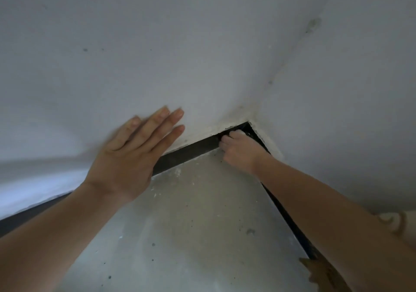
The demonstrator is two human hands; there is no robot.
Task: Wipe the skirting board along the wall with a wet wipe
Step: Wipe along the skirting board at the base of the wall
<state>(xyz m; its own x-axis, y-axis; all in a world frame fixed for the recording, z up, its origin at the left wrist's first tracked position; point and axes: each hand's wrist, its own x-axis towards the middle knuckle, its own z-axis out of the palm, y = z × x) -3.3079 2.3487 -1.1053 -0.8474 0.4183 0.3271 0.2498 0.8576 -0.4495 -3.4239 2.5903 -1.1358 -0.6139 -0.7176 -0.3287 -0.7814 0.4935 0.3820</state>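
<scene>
A dark skirting board [189,151] runs along the foot of two white walls and meets in a corner at centre right. My right hand [239,148] is down in that corner, fingers curled round a white wet wipe [239,131] that it presses against the board. Only a small bit of the wipe shows above the knuckles. My left hand [132,154] lies flat with straight fingers against the left wall, just above the board, and holds nothing.
The left wall [135,55] and right wall [349,111] are white with small marks and rough plaster at the corner. The grey floor [191,224] is speckled with dust and white flecks. A patterned sleeve or cloth [324,273] shows at the bottom right.
</scene>
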